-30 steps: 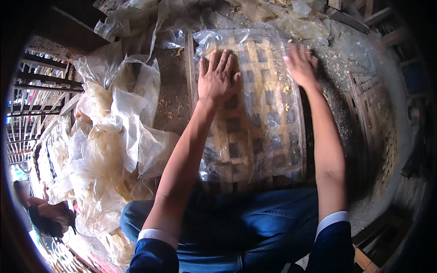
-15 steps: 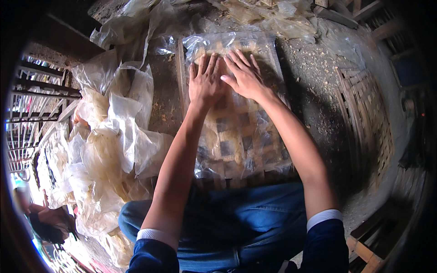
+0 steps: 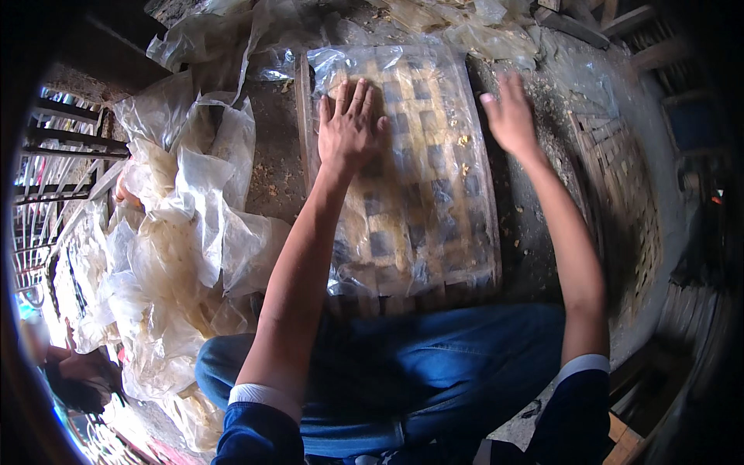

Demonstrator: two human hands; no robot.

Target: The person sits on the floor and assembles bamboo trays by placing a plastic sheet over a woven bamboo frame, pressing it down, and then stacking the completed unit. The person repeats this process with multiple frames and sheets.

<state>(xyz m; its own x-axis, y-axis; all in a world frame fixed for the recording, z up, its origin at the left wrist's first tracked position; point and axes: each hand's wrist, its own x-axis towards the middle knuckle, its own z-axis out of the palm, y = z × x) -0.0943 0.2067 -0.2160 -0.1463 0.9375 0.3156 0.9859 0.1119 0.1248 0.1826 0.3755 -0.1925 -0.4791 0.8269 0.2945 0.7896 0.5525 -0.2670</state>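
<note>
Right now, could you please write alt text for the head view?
A person's left hand lies flat on clear plastic covering a lattice panel, while the right hand is open beyond the panel's right edge. Crumpled plastic sheets lie heaped to the left.

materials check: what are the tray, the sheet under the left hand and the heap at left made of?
Tray: probably bamboo or wood, unpainted by the look; tan crossing strips, dark square gaps, straight brown edge.
Sheet: thin plastic, clear and glossy; wrinkles, glints, tray showing through.
Heap: likely plastic film too, cloudy, yellowed in places; translucent, crumpled folds.
</note>
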